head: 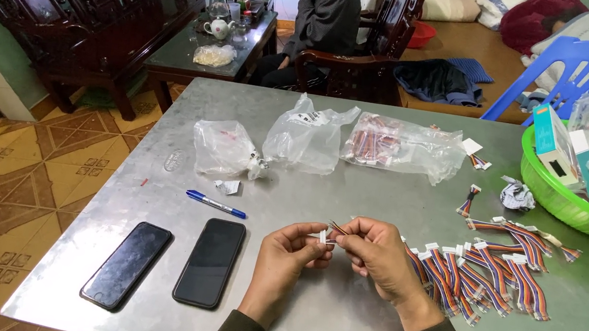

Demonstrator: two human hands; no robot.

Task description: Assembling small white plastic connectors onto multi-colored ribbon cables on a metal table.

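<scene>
Metal covered the table [335, 320] I worked at, dull grey and scuffed, standing on a patterned tile floor [0, 182]. Beyond its far edge I saw dark carved wooden chairs [67, 3], a low side table [212, 43] with a teapot, a seated person [324, 19] in a grey jacket, and a blue plastic chair [583, 74].

I held a short cable [335, 228] above the near middle of the table. It was a thin bundle of coloured wires with a small white plug at one end. My left hand [287, 254] pinched the white plug, fingertips closed on it. My right hand [373, 254] gripped the wires just beside it, fingers curled tight around them.

Just right of my right hand lay a heap of finished cables [490, 276], striped in rainbow colours with white plugs, spreading toward the right edge. A green basket [566, 206] of boxes and bags sat at the far right corner. To my left, two black phones [170, 262] lay side by side near the front edge, with a blue pen [215, 204] just behind them. Three clear plastic bags [312, 141] lay across the far middle. Bare metal stayed open directly under my hands and toward the front edge.
</scene>
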